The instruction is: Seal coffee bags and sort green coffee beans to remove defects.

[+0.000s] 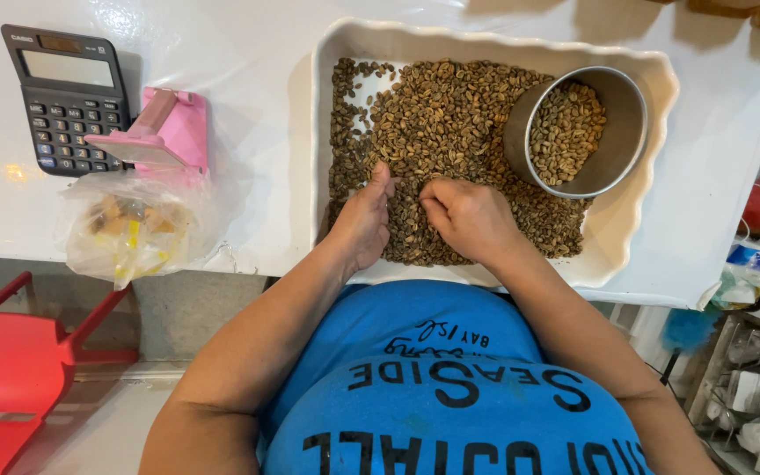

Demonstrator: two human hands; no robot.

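Note:
A white scalloped tray (635, 255) on the white table holds a spread of brownish-green coffee beans (437, 123). A round metal tin (613, 110) lies tilted in the tray's right part, with beans inside it. My left hand (364, 220) rests on the beans at the tray's near edge, fingers together and thumb up, with nothing visibly held. My right hand (468, 215) is beside it, its fingers curled down into the beans; what they pinch is hidden.
A black calculator (68, 97) and a pink holder (164, 132) stand at the table's left. A clear plastic bag (134, 229) of small items sits near the table edge. A red chair (10, 369) stands low left, and a cluttered shelf (758, 387) is at the right.

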